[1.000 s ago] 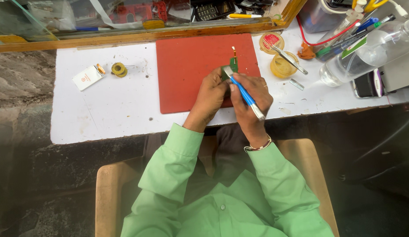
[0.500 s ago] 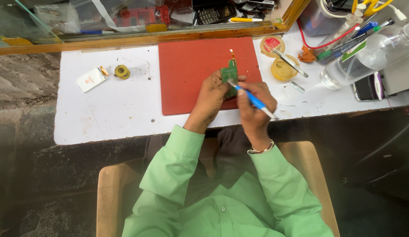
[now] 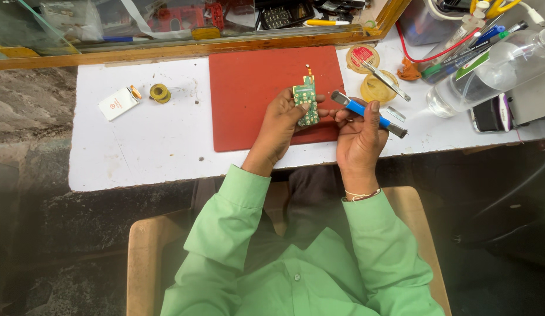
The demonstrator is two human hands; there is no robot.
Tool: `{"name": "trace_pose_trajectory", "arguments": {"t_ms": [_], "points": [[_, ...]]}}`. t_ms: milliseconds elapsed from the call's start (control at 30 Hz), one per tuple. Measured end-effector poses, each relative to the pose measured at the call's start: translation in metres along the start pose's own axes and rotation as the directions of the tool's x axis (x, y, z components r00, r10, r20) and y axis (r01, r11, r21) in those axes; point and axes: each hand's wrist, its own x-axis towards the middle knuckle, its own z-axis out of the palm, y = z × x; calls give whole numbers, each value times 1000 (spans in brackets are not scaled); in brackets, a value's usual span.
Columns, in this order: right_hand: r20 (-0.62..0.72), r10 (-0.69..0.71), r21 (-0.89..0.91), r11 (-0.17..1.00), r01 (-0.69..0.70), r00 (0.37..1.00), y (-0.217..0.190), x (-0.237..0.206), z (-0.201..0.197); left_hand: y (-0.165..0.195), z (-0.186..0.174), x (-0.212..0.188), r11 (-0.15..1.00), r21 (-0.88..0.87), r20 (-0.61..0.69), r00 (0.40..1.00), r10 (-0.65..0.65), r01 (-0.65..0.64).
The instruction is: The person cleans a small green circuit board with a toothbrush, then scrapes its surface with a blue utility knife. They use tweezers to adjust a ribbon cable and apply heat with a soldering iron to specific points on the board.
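While the left hand [image 3: 279,126] holds a small green circuit board [image 3: 306,100] upright above the red mat [image 3: 255,93], its fingers curl around the board's lower edge, apparently to turn the face up toward the eyes for close work. The right hand [image 3: 359,136] closes its grip on a blue-handled tool [image 3: 366,113], held slantwise with its metal end near the board's right edge; whether the two touch cannot be told. The board sits just left of that tool, between the two hands, clear of the white tabletop [image 3: 149,146]. Metal tweezers [image 3: 385,81] rest across a round yellow tin [image 3: 376,89] near the right hand, likely kept there for easy reach. A solder spool [image 3: 160,92] and a small white packet [image 3: 118,103] lie well apart to the left.
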Motion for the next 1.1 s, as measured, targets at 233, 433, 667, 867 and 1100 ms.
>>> {"name": "trace_pose_trajectory", "arguments": {"t_ms": [233, 433, 667, 867, 1100], "points": [[-23, -12, -37, 999, 11, 1000, -2, -1, 4, -3, 6, -8, 958, 236, -87, 978, 190, -165], [-9, -38, -59, 998, 38, 999, 2, 0, 3, 0, 10, -8, 962, 160, -203, 946, 252, -222], [92, -43, -111, 992, 53, 995, 3, -1, 5, 4, 5, -9, 980, -12, -288, 939, 189, -201], [157, 18, -152, 988, 7, 988, 3, -2, 6, 8, 3, -9, 980, -86, -185, 970, 159, -177], [167, 162, -3, 987, -164, 973, -4, 6, -13, 4, 5, -9, 971, 65, -267, 933, 241, -232]]}}
